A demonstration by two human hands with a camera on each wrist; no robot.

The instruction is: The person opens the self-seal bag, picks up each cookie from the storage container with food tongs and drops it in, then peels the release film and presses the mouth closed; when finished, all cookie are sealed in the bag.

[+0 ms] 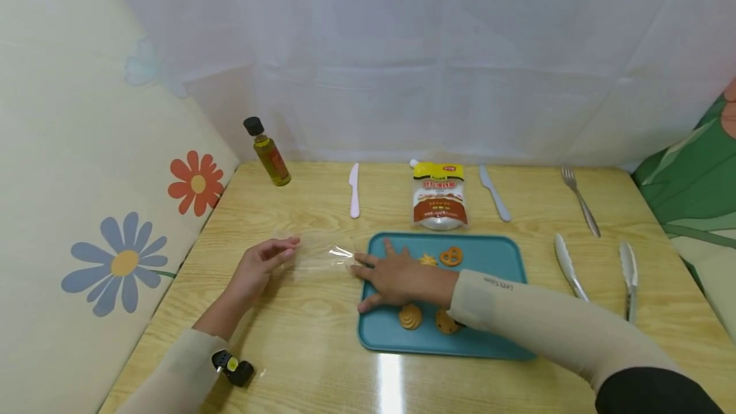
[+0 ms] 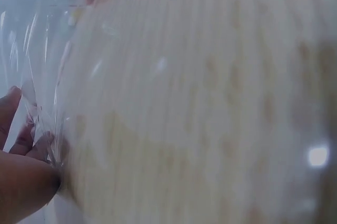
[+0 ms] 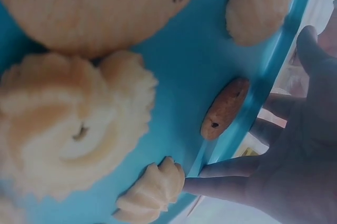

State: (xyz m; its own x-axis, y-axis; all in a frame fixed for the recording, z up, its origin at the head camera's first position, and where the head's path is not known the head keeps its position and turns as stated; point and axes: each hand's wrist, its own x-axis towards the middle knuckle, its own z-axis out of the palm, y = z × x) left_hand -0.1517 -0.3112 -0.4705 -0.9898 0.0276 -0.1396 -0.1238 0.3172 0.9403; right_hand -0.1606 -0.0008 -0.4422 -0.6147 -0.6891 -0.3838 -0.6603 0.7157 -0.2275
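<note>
My left hand (image 1: 256, 272) pinches one end of a clear plastic bag or film (image 1: 323, 257) lying flat and crinkled over the wooden table. In the left wrist view the crumpled film (image 2: 45, 87) bunches between thumb and fingers. My right hand (image 1: 398, 278), fingers spread, is over the left part of a teal tray (image 1: 496, 262), its fingertips at the film's right end. Cookies lie on the tray: a pretzel (image 1: 451, 256), a swirled cookie (image 1: 410, 316) and a chip cookie (image 1: 446, 322) partly under the sleeve. The right wrist view shows a small oval brown cookie (image 3: 225, 109) beside the fingers.
Behind the tray lies a yellow-and-brown pouch (image 1: 439, 197), between a pink knife (image 1: 354, 191) and a grey knife (image 1: 494, 194). An oil bottle (image 1: 271, 158) stands back left. A fork (image 1: 581, 202) and metal tongs (image 1: 629, 273) lie at the right.
</note>
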